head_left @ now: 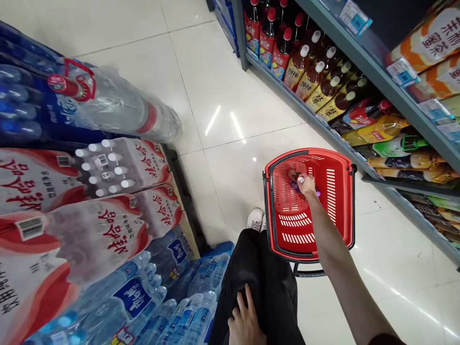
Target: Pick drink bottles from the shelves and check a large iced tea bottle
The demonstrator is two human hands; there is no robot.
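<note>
A red plastic shopping basket point(336, 235) with slotted walls and black handles stands on the floor in front of my knees. My right hand point(307, 185) reaches down inside it, fingers closed around the neck of a small bottle point(294, 176) with a white cap. The bottle's body looks dark and reddish, partly hidden by the hand. Something purple point(317, 193) shows beside these fingers; its kind is unclear. On my black trousers point(247, 263), my left hand point(246, 320) lies over the thigh with its fingers apart, holding nothing.
On the right, a grey shelf point(276, 88) carries rows of drink bottles point(305, 72), some lying down. Shrink-wrapped water packs point(118, 220) are stacked on the left, near a large clear bottle point(118, 103) with a red handle. White floor tiles point(230, 182) run between.
</note>
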